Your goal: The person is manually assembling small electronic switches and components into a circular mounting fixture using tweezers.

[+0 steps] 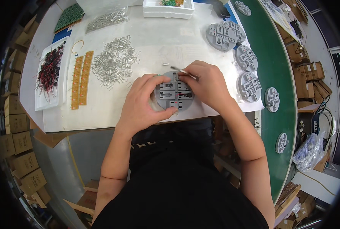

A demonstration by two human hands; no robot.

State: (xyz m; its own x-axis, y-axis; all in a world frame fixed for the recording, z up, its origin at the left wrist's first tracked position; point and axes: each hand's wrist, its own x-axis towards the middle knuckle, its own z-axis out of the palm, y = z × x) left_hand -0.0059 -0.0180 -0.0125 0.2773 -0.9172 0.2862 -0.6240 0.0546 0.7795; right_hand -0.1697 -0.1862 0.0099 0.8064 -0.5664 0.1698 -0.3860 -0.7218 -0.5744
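A round grey plastic housing (164, 102) with slots and small fitted parts lies at the table's front edge. My left hand (138, 102) curls round its left side, fingertips on the far rim and thumb on the near rim. A small black part with a red wire (185, 94) sits in its right half. My right hand (210, 84) is closed round a slim dark metal tool (182, 71), its tip pointing left above the housing's far edge. The right fingertips hang over the housing; what they touch is hidden. A small whitish piece (165, 64) lies just beyond.
Left of centre lies a heap of bent metal pins (114, 61), with a bag of pins (108, 20) behind. Further left are orange circuit-board strips (81, 80), a white tray (40, 102) of wired black parts and green boards (69, 17). More grey housings (249, 87) line the right, some on a green surface (280, 122).
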